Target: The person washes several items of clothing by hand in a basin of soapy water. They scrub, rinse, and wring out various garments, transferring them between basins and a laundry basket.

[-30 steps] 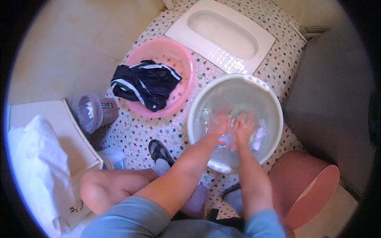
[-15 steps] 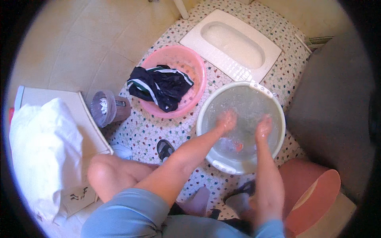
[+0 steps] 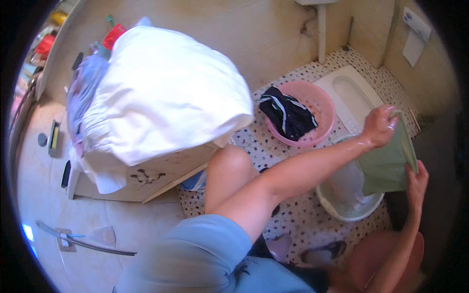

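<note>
My left hand [image 3: 379, 128] is closed on the upper corner of a wet green cloth [image 3: 386, 163], and my right hand [image 3: 416, 183] grips its right edge. The cloth hangs between them above the white basin [image 3: 337, 213], covering its right part. In the basin, something pale and whitish [image 3: 348, 179] shows in the water; I cannot tell what it is. A dark garment with white stripes [image 3: 292, 116] lies over the rim of the pink basin [image 3: 326, 95], farther left.
A squat toilet [image 3: 349, 90] lies behind the basins. To my left, a large white cloth [image 3: 168, 93] covers a cabinet [image 3: 166, 171]. A reddish-pink bucket-like thing [image 3: 413, 254] stands at lower right, beside a dark upright surface [image 3: 435, 151].
Both hands have come up out of the water and now hold the green cloth above the basin. The view has swung left, bringing more of the cabinet and white cloth into sight.
</note>
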`<state>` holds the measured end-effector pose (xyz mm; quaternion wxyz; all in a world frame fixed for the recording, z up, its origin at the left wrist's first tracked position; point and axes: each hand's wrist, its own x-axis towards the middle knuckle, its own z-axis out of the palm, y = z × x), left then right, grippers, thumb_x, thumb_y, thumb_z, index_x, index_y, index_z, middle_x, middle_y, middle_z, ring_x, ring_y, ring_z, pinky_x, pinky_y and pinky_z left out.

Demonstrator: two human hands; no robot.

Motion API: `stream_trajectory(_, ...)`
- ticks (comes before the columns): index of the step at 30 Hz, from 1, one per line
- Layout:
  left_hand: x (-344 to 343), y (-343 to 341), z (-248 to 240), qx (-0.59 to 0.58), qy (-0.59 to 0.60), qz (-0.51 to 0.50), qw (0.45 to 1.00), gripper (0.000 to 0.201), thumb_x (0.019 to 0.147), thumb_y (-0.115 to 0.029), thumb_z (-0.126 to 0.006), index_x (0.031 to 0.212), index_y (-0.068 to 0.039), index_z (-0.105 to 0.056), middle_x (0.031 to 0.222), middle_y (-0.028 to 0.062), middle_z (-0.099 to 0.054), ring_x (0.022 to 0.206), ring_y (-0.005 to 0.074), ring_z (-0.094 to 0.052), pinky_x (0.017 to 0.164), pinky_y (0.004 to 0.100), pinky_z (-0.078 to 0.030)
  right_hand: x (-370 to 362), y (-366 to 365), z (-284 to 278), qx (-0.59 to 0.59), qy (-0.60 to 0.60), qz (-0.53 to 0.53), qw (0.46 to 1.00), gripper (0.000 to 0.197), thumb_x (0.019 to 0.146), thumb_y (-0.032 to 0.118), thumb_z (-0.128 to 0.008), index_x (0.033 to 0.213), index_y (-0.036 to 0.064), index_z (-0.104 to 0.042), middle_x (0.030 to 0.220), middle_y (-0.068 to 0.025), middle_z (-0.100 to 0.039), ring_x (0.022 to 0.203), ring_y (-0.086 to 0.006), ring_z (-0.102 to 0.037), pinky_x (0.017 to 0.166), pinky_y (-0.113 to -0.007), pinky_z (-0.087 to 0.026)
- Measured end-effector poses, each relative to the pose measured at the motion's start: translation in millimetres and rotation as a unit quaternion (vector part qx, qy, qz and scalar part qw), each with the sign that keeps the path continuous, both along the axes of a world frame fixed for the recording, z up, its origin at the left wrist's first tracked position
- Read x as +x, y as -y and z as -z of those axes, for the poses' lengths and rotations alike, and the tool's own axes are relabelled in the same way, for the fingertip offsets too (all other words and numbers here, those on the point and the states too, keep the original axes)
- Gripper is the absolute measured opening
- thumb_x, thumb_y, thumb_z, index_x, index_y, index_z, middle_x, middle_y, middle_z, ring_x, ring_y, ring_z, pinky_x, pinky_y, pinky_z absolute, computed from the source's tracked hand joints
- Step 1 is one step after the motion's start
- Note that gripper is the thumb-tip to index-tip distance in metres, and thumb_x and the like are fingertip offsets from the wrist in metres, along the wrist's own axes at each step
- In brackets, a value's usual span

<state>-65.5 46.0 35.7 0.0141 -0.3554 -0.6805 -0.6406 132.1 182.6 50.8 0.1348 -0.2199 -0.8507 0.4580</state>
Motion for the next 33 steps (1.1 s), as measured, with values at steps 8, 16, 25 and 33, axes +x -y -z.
stream_trajectory(8,33,-38,-64,0.061,-0.083,0.068,0.992,0.017,0.084,-0.019,-0.058,0.085,-0.002,-0.062,0.085,0.0218,-0.062,0.081,0.0426,-0.059,0.069,0.0477,-0.048,33,-39,-7,-0.120,-0.188,0.177,0.959,0.027,0.091,0.016,-0.060,0.114,0.0027,-0.062,0.100,-0.0041,-0.064,0.088,-0.0121,-0.057,0.081,-0.028,-0.046)
stream_trajectory(16,3,-8,191,-0.375,-0.117,0.111,0.913,0.025,0.088,-0.027,-0.057,0.108,-0.015,-0.067,0.110,0.0114,-0.065,0.099,0.0343,-0.059,0.080,0.0458,-0.051,11,3,284,0.087,0.070,0.307,0.945,0.034,0.084,0.023,-0.064,0.108,-0.0008,-0.061,0.098,-0.0200,-0.065,0.088,-0.0331,-0.063,0.080,-0.041,-0.049)
stream_trajectory(25,79,6,341,-0.526,-0.165,0.187,0.813,0.051,0.089,-0.031,-0.054,0.138,-0.020,-0.046,0.149,0.0064,-0.038,0.135,0.0307,-0.037,0.109,0.0508,-0.029,-10,76,374,0.169,0.316,0.228,0.905,0.042,0.082,0.026,-0.060,0.119,0.0069,-0.056,0.109,-0.0207,-0.057,0.102,-0.0389,-0.056,0.086,-0.053,-0.041)
stream_trajectory(33,58,28,429,-0.662,0.053,0.325,0.673,0.055,0.082,-0.040,-0.059,0.131,-0.013,-0.055,0.137,0.0139,-0.051,0.129,0.0340,-0.045,0.107,0.0486,-0.034,15,59,468,0.218,0.414,-0.046,0.883,0.043,0.085,0.034,-0.056,0.120,0.0086,-0.061,0.118,-0.0167,-0.063,0.109,-0.0375,-0.058,0.097,-0.050,-0.042)
